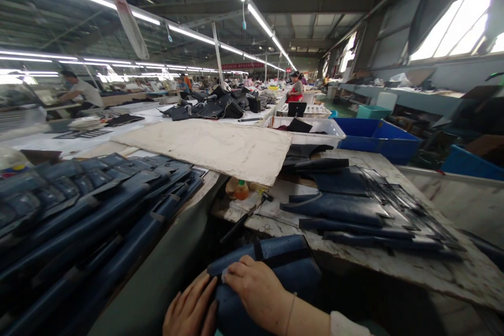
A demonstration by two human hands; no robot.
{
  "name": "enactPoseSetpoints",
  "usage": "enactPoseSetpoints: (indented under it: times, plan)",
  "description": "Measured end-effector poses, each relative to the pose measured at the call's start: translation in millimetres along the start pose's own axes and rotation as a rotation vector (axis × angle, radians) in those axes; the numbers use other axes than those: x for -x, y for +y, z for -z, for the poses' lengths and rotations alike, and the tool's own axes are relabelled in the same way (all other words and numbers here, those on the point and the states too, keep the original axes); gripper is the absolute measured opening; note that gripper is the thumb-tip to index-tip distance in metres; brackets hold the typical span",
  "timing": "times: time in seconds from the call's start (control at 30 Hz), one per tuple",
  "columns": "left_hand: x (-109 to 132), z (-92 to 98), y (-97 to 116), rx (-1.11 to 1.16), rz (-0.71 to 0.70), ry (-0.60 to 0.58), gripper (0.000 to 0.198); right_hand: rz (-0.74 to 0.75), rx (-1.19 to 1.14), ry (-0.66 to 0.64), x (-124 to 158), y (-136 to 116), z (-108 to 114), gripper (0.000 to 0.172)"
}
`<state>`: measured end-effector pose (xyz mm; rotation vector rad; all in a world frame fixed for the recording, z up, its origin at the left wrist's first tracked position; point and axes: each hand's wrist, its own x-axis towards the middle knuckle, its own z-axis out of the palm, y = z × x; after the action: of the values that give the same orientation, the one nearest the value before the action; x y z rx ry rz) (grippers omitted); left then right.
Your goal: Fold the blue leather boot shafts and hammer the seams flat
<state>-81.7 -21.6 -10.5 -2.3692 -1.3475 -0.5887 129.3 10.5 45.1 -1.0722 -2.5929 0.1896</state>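
A dark blue leather-like panel (293, 260) with black strips across it lies in front of me at the bottom of the view. My left hand (191, 307) rests at its left edge, fingers stretched out side by side. Over the panel, my right hand (258, 291) is closed, pinching a small white wad (224, 274) against the surface near the black strip. Whether the wad is cloth or paper I cannot make out. The underside of the panel is hidden.
Stacked blue pieces (90, 220) cover the left table; more blue panels (342, 207) lie on the right table. Between them are a cream sheet (220, 144), an orange-bodied bottle (241, 190) and a black-handled tool (246, 218). A blue bin (378, 139) stands behind. People work farther off.
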Motion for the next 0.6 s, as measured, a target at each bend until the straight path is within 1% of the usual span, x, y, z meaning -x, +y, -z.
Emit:
enactPoseSetpoints:
  times: [0.07,0.17,0.27,0.4,0.53,0.6]
  plan:
    - [8.2,-5.2,-1.1,0.041,0.111,-0.046,0.04,0.009,0.002,0.002,-0.1,0.9,0.3,0.021]
    - [15.6,-14.2,-0.9,0.145,0.241,-0.047,0.04,0.017,0.012,-0.003,-2.7,-0.7,-0.5,0.019]
    - [14.2,-17.8,-2.5,0.236,0.252,-0.027,0.041,0.022,0.006,0.0,-8.0,-5.7,-3.8,0.019]
    - [9.8,-14.7,-9.0,0.311,0.225,0.012,0.04,0.021,-0.009,0.002,-17.1,-13.4,-11.1,0.019]
    - [11.5,-13.5,-13.1,0.332,0.219,0.023,0.038,0.017,-0.011,-0.002,-23.4,-16.7,-16.0,0.012]
    - [12.7,-14.8,-11.9,0.318,0.204,0.035,0.038,0.028,-0.001,0.009,-23.4,-17.1,-16.1,0.013]
